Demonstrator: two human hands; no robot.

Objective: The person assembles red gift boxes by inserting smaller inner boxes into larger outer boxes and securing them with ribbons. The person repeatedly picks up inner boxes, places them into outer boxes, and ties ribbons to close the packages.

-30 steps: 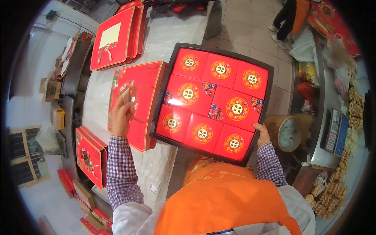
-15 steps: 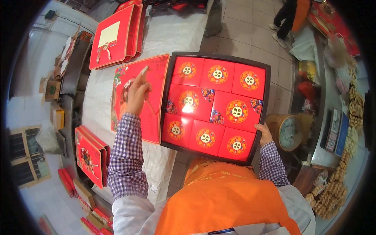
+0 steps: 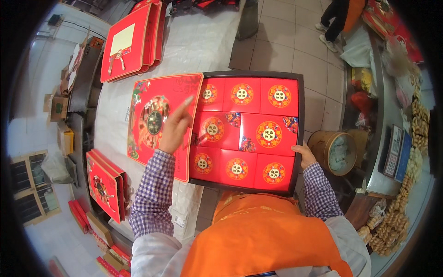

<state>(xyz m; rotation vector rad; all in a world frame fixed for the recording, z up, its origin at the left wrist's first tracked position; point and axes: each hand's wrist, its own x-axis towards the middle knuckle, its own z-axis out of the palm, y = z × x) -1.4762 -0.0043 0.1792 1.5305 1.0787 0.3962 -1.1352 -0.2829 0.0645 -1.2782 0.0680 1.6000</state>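
Black tray [image 3: 300, 106] had shifted left — its left side now hidden by red case [image 3: 155, 121], some red boxes [image 3: 209, 93] partly covered. Right hand [image 3: 306, 157] clasped tray's right rim; left hand [image 3: 175, 131] half-curled at tray's left — hold unclear.

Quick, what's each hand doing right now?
Left hand: open, over the red cover; whether it's touching, I can't tell.
Right hand: holding the black tray by its right edge.
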